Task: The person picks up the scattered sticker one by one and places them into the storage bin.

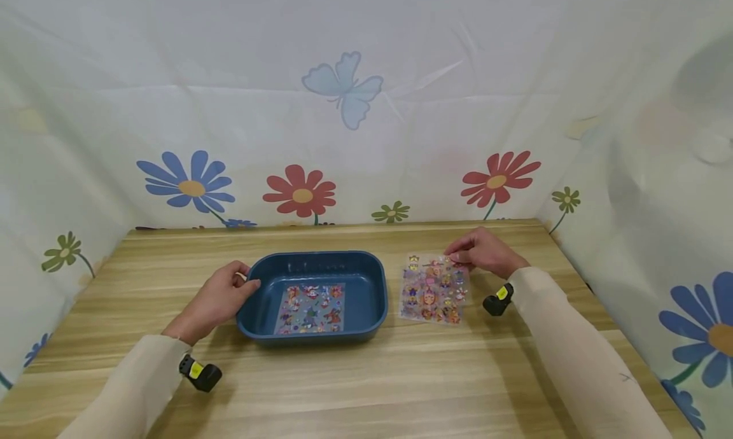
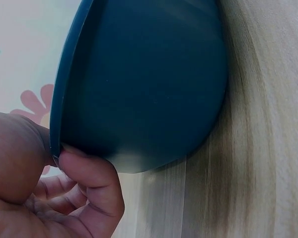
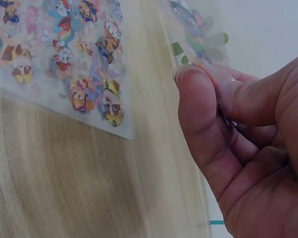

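Observation:
At the left end of a dark blue plastic basin (image 1: 321,339), my left hand (image 1: 217,296) grips the rim. In the left wrist view the rim runs between thumb and curled forefinger, beside the basin's smooth wall (image 2: 144,74). One clear sticker sheet (image 1: 311,308) with cartoon figures lies flat on the basin floor. To the basin's right, my right hand (image 1: 487,254) pinches a see-through sticker sheet (image 3: 196,29) by its edge between thumb and forefinger. More sticker sheets (image 3: 64,64) lie overlapping on the table, close beside that hand.
Everything stands on a wood-grain table (image 1: 366,388). A white curtain (image 1: 401,140) printed with flowers and a butterfly hangs behind its back edge and along both sides. Each wrist carries a small black camera (image 1: 200,373) with a yellow label.

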A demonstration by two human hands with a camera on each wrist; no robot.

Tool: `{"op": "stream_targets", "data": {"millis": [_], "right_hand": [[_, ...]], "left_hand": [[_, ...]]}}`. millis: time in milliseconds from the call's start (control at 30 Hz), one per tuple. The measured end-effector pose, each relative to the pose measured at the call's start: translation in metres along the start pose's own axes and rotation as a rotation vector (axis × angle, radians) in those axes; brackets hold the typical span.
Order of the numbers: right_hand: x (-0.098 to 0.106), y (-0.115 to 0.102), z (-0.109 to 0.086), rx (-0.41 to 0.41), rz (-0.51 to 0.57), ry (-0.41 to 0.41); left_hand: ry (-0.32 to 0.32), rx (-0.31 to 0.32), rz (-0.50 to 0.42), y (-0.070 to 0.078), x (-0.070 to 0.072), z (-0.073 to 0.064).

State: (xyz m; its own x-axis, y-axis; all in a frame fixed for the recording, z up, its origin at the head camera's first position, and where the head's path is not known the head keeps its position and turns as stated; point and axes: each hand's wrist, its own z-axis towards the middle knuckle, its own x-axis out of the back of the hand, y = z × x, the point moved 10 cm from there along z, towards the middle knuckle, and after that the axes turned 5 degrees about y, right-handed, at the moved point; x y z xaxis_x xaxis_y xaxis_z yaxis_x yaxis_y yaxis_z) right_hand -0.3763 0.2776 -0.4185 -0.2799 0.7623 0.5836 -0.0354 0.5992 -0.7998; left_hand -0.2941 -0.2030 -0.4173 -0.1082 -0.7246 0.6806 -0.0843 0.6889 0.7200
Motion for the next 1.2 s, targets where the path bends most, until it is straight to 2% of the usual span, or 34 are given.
{"op": "stream_targets", "data": {"millis": [600, 1200], "right_hand": [[0.006, -0.02, -0.002, 0.022, 0.052, -0.026], [0.015, -0.041, -0.004, 0.051, 0.055, -0.021]], "left_hand": [[0.002, 0.002, -0.001, 0.0, -0.002, -0.002], [0.01, -0.01, -0.003, 0.001, 0.0, -0.002]]}}
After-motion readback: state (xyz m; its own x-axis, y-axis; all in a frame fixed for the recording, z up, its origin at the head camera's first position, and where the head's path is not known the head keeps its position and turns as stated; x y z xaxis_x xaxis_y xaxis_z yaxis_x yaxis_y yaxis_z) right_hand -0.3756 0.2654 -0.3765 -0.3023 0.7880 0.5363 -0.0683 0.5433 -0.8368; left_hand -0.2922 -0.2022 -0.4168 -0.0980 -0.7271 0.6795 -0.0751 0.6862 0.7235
